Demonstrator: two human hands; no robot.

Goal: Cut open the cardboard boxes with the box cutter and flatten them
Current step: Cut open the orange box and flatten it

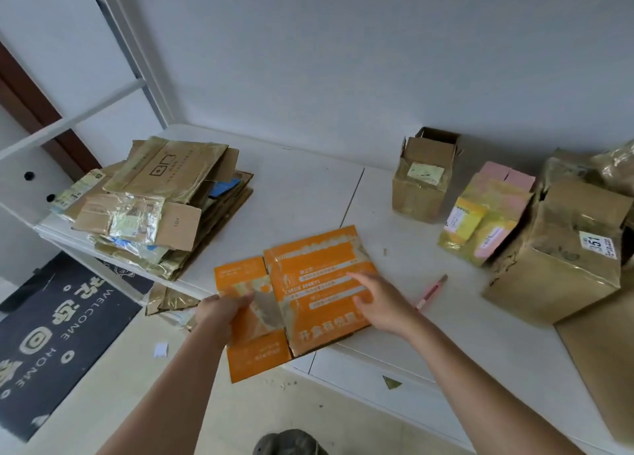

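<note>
White table (302, 193) is carrying everything: left hand (219, 312) is pinching the flattened orange box (308, 293) at its near edge, right hand (380, 300) pressing spread fingers on it; the box cutter (430, 292) is lying just right, unopened boxes (555, 248) far right.

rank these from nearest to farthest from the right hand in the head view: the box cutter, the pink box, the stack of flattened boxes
From the right hand:
1. box cutter, on the table just to its right
2. pink box, farther right and back
3. stack of flattened boxes, far left end of the table
</note>
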